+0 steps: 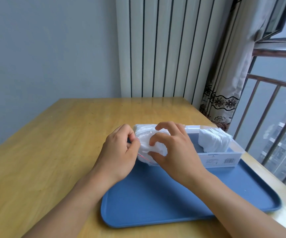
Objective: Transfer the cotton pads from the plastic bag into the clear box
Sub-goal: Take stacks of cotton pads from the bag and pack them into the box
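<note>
A clear plastic bag (144,134) stuffed with white cotton pads lies at the far left corner of the blue tray (181,194). My left hand (120,152) pinches the bag's near left edge by its red zip strip. My right hand (171,148) curls its fingers around a bunch of pads at the bag's mouth. To the right stands the clear box (228,158) on the tray, with a stack of white cotton pads (212,140) in its right end. The box's left part is hidden behind my right hand.
The tray rests on a wooden table (52,143) near its right edge. A white radiator (164,48) and a patterned curtain (224,93) stand behind the table, with a barred window (276,117) at the right.
</note>
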A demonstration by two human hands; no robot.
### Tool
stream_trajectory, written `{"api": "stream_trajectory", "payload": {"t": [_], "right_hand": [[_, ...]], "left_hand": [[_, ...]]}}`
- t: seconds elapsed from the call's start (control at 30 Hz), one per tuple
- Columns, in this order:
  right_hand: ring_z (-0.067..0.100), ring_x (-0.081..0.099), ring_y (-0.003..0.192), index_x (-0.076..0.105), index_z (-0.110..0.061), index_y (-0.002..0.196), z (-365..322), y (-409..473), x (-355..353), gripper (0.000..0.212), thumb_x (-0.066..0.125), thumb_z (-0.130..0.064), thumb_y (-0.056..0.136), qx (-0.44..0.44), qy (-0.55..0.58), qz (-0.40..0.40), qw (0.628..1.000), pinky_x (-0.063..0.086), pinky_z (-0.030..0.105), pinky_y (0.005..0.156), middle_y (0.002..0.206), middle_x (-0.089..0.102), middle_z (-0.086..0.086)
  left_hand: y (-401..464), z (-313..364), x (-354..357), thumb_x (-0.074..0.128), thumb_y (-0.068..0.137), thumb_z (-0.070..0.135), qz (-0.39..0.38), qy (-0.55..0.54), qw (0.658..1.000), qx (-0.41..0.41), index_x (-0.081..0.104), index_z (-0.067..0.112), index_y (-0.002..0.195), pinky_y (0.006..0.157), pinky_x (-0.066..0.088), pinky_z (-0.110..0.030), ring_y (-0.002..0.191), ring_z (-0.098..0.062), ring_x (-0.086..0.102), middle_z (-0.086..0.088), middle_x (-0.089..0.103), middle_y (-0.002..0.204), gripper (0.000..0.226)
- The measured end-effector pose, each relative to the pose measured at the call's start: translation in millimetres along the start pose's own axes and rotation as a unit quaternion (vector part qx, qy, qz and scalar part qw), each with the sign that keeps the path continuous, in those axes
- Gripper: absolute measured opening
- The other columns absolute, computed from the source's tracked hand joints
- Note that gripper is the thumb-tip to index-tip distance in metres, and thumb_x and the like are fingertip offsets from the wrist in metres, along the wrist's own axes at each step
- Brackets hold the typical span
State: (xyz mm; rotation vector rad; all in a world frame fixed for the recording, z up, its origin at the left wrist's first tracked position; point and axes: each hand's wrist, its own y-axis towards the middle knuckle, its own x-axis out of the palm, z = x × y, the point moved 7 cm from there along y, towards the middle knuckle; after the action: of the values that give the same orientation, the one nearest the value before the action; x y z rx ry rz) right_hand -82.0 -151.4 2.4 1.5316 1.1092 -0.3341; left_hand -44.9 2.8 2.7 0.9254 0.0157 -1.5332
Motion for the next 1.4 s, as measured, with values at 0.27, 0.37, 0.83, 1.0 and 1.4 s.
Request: {"api": "stream_trajectory", "payload": {"t": [0.27, 0.37, 0.83, 1.0, 1.4], "right_hand": [[0.011, 0.064, 0.08, 0.061, -0.019, 0.08, 8.0, 4.0, -40.6, 0.021, 0.074, -0.004, 0.073, 0.097, 0.504, 0.028, 0.858, 0.05, 0.02, 0.069, 0.087, 0.069, -0.004], [0.02, 0.063, 0.071, 0.06, -0.018, 0.091, 19.4, 6.8, -34.4, 0.023, 0.072, -0.005, 0.077, 0.176, 0.641, -0.01, 0.747, 0.054, 0.029, 0.064, 0.081, 0.067, 0.004], [0.021, 0.071, 0.074, 0.066, -0.013, 0.103, 18.5, 2.5, -27.8, 0.043, 0.089, -0.013, 0.067, 0.183, 0.464, 0.006, 0.867, 0.059, 0.037, 0.066, 0.094, 0.076, 0.009], [0.02, 0.072, 0.083, 0.074, -0.025, 0.085, 17.7, 3.2, -40.1, 0.027, 0.091, -0.01, 0.07, 0.137, 0.394, 0.101, 0.903, 0.061, 0.04, 0.068, 0.088, 0.076, -0.003], [0.011, 0.073, 0.07, 0.078, -0.009, 0.077, 26.0, 3.2, -41.0, 0.009, 0.084, -0.006, 0.071, 0.17, 0.475, 0.131, 0.854, 0.056, 0.021, 0.068, 0.076, 0.079, 0.003]], "left_hand": [[0.1, -5.6, -3.3, 0.063, 0.067, 0.029, -0.042, -0.113, 0.99, -0.067, 0.056, 0.017, 0.083, 0.06, 0.037, -0.028, 0.07, -0.016, 0.051, -0.008, 0.063, 0.079, 0.021], [-1.2, 13.2, -11.0, 0.059, 0.065, 0.044, -0.036, -0.201, 0.979, -0.001, 0.062, 0.023, 0.106, 0.081, 0.045, -0.024, 0.098, -0.013, 0.054, 0.0, 0.062, 0.11, 0.047], [-15.8, 21.2, 29.4, 0.05, 0.102, 0.018, -0.147, -0.499, 0.826, -0.216, 0.071, 0.007, 0.116, 0.074, 0.062, -0.03, 0.092, -0.025, 0.076, -0.017, 0.076, 0.107, 0.028], [-16.5, 19.5, 32.8, 0.047, 0.103, 0.015, -0.13, -0.521, 0.811, -0.23, 0.068, 0.004, 0.121, 0.087, 0.061, -0.037, 0.106, -0.027, 0.072, -0.018, 0.074, 0.115, 0.03], [-18.1, 16.6, 34.6, 0.051, 0.101, 0.012, -0.117, -0.555, 0.78, -0.264, 0.069, -0.003, 0.113, 0.067, 0.062, -0.029, 0.088, -0.022, 0.075, -0.019, 0.075, 0.105, 0.026]]}}
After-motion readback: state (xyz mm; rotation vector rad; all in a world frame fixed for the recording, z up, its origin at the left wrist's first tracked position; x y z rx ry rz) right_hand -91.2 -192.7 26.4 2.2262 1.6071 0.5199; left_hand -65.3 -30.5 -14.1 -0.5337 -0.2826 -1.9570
